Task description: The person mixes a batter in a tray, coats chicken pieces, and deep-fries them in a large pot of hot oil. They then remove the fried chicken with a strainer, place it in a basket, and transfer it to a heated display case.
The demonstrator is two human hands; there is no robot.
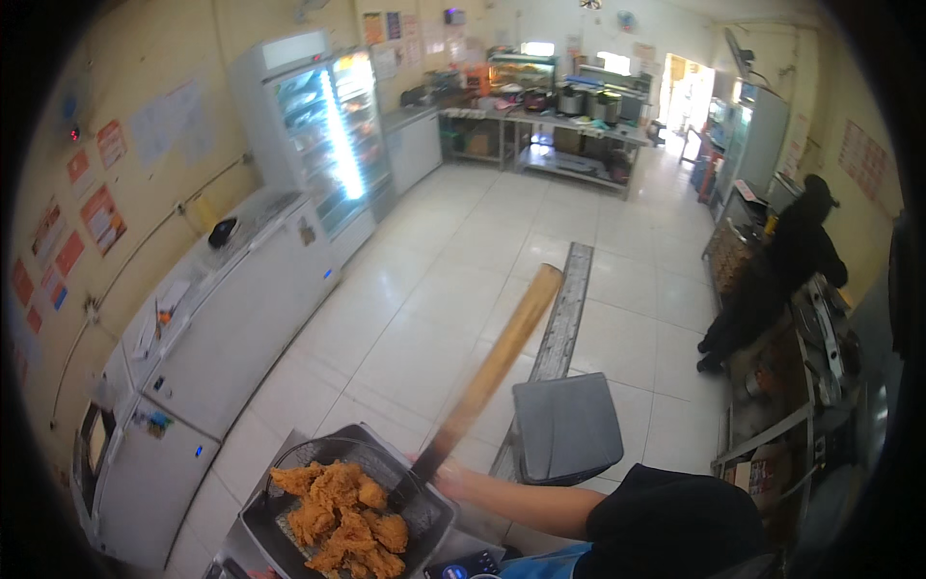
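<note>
Pieces of golden-brown fried chicken point(347, 517) lie in a wire fry basket point(286, 456) inside a grey plastic tub point(253, 517) at the bottom of the view. The basket's long wooden handle point(499, 354) slants up and to the right, out past the tub. My right hand point(450, 479) is at the tub's right rim, behind the lower end of the handle. Its grip is partly hidden, so I cannot tell whether it holds the rim or the handle. Only a sliver of my left hand point(268, 573) shows at the bottom edge, by the tub's lower left side.
A grey lidded bin point(568, 427) stands on the floor at right, by a long metal floor grate point(571, 311). White chest freezers point(239, 318) line the left wall, with lit display fridges point(329, 137) beyond. A person in dark clothes point(778, 268) bends at the right-hand counter.
</note>
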